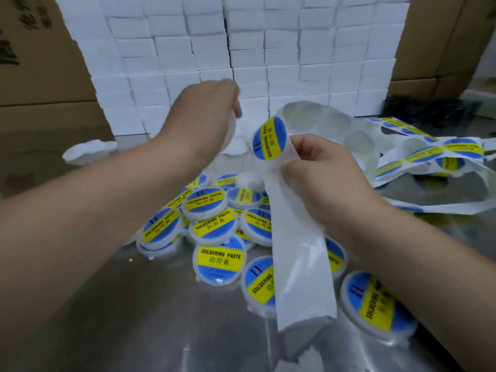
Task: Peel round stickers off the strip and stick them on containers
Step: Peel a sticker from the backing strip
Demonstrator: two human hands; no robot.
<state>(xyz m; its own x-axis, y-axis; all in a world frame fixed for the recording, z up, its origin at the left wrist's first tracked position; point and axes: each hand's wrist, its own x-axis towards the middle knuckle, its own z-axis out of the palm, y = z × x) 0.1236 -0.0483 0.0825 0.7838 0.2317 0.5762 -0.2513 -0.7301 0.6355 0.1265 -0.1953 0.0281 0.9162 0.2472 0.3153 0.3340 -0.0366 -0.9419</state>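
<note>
My right hand (319, 167) pinches the white sticker strip (298, 264), whose bare tail hangs down toward me. A round blue-and-yellow sticker (269, 138) stands half lifted off the strip just above my right fingers. My left hand (206, 116) is raised to the left of it, blurred, its fingers closed around a plain white container (230, 130). Several labelled white containers (219, 260) reading SOLDERING PASTE lie heaped on the metal table (134, 318) below both hands.
More strip with stickers and empty round holes (429, 153) trails over the table to the right. A wall of stacked white boxes (241, 49) stands behind, flanked by brown cartons (40, 63). An unlabelled white container (88, 151) lies at the left.
</note>
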